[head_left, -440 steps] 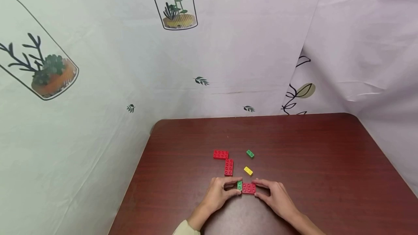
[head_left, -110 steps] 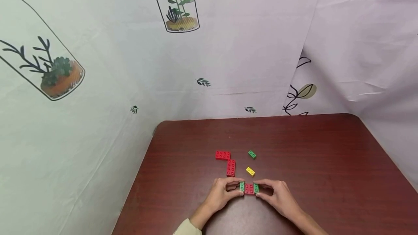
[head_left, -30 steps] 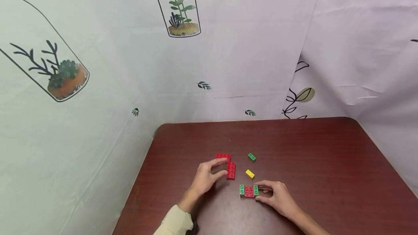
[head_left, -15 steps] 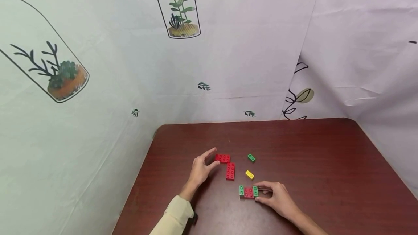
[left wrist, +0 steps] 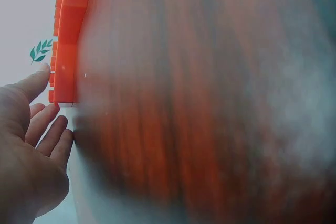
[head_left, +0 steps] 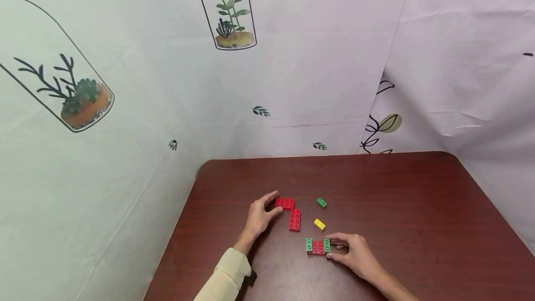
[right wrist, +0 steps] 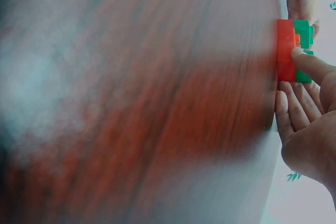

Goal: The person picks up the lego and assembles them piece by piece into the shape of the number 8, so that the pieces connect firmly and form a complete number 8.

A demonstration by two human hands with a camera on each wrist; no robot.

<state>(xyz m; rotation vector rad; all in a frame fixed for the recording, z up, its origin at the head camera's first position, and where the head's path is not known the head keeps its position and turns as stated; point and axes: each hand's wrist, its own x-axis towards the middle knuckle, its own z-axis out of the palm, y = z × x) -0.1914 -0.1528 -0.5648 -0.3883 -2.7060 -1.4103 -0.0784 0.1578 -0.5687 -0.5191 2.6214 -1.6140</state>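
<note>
My right hand (head_left: 354, 257) pinches the right end of a toy building brick stack in front of me, thumb at the near side and index finger at the far side. The stack is a red brick (head_left: 318, 247) with one green brick (head_left: 309, 245) on its left end and another green brick (head_left: 327, 245) on its right end; red studs show between them. Farther left, my left hand (head_left: 256, 217) has thumb and index finger spread around the left end of a loose red brick (head_left: 285, 204). Whether they touch it is unclear. A second loose red brick (head_left: 295, 220) lies beside that one.
A small yellow brick (head_left: 319, 224) lies just beyond the stack, and a small loose green brick (head_left: 322, 203) lies farther back. Everything rests on a dark red-brown wooden table (head_left: 397, 199). White patterned cloth (head_left: 292, 78) hangs behind it.
A green brick came onto the right end of the red brick. Later my left hand let go of the stack and moved left and away, to the far red brick. My right hand stayed put.
</note>
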